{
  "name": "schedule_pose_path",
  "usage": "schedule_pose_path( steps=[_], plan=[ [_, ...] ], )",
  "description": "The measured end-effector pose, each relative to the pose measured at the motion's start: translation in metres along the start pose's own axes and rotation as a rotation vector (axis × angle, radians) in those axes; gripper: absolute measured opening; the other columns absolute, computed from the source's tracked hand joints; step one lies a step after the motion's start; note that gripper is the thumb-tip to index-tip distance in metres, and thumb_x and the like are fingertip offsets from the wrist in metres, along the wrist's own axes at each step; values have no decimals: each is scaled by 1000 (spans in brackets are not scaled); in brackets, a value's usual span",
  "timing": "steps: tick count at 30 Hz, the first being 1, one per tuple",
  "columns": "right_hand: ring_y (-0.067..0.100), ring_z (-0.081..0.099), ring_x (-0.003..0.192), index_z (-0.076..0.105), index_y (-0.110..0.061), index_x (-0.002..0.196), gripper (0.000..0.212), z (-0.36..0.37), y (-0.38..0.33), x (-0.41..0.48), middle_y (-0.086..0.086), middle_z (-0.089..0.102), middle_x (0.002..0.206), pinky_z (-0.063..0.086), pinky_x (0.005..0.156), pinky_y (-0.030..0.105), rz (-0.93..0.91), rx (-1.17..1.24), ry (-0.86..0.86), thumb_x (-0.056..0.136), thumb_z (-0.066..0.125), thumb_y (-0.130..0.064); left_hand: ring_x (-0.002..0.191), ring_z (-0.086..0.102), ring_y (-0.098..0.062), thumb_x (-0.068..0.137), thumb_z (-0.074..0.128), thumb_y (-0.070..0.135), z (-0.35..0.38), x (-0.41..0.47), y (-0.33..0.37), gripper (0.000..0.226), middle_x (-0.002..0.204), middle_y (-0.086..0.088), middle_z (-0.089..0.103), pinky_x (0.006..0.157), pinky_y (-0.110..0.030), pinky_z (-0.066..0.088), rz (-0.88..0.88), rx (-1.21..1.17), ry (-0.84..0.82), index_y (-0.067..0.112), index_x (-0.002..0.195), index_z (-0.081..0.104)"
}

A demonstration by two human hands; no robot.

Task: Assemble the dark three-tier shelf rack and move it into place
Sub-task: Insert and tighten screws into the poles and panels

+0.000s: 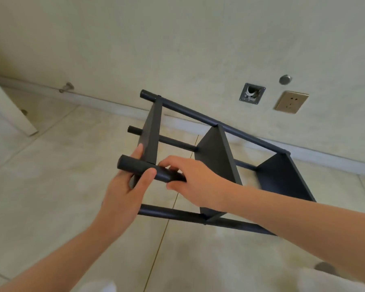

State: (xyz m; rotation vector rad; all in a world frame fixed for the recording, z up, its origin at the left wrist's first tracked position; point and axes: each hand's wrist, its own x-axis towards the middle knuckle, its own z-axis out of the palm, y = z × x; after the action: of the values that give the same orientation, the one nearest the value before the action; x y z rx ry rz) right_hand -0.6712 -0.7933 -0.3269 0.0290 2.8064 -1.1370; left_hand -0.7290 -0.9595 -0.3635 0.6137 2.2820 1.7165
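Observation:
The dark three-tier shelf rack (215,152) lies tipped on its side above the tiled floor, its three flat shelves joined by round black poles. My left hand (126,186) grips the near upper pole (139,167) close to its free end, thumb over the top and fingers reaching the end shelf. My right hand (190,175) wraps the same pole just to the right of the left hand. The far pole (215,123) runs along in front of the wall. The lower near pole (177,214) passes under my right forearm.
A beige wall with a skirting board (105,102) stands behind the rack. On the wall are a socket (291,102), a square metal fitting (252,94) and a round metal cap (284,79). A doorstop (66,87) sticks out at the left, near a pale door edge (13,114).

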Motion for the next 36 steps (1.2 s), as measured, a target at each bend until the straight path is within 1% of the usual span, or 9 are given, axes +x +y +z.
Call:
schedule_pose_path(
  steps=[4,8,11,15,20,25,28,32,36],
  plan=[
    [11,60,102,54,-23,128,35,-15,-14,-11,-3,64,116,44,91,20,-15,83,119,96,61,-12,97,52,29,81,53,49,-3,8,35,83,118,34,54,78,7,36,92,19,-7,21,156,33],
    [7,62,101,55,-24,129,37,-41,-25,-21,-8,64,112,47,89,15,-50,176,160,95,62,-11,70,61,7,81,54,51,-5,14,69,76,92,8,66,64,-3,43,161,92,-1,24,150,40],
    [4,63,104,56,-25,128,36,-62,-31,-32,-9,66,111,48,91,14,-67,228,199,95,62,-11,94,59,5,82,54,53,-2,19,98,72,98,-10,65,62,0,42,205,154,4,26,148,44],
    [8,65,105,58,-22,125,34,-91,-35,-50,-6,69,110,50,93,17,-86,260,307,93,64,-10,77,58,18,78,52,63,5,30,144,80,77,20,58,66,4,39,281,268,-32,29,149,45],
    [4,67,104,59,-21,122,33,-125,-36,-87,-7,71,107,50,90,11,-81,304,397,93,65,-6,84,51,27,76,53,68,31,31,195,71,91,29,55,71,4,39,401,351,-98,25,132,60],
    [-4,62,103,58,-36,117,30,-144,-23,-136,-20,67,108,47,81,4,-3,228,552,94,64,-18,79,59,1,77,52,76,74,12,229,42,78,27,54,66,-12,41,566,519,-35,41,97,66],
    [2,63,108,54,-39,123,33,-150,-13,-163,-20,63,116,51,91,15,69,218,614,95,61,-22,92,60,-4,83,48,73,102,0,242,51,92,20,63,72,-12,41,675,633,-12,33,107,70],
    [15,63,115,51,-29,134,39,-158,1,-193,-7,64,125,51,102,41,148,289,654,97,58,-20,132,55,-16,90,65,52,123,-15,251,53,136,11,63,102,-35,48,750,720,-66,30,137,61],
    [17,64,115,51,-27,130,35,-167,11,-215,-4,64,123,52,101,43,193,327,653,97,58,-20,125,63,-23,80,84,16,132,-29,251,60,135,0,65,96,-40,53,783,909,-37,17,136,63]
  ],
)
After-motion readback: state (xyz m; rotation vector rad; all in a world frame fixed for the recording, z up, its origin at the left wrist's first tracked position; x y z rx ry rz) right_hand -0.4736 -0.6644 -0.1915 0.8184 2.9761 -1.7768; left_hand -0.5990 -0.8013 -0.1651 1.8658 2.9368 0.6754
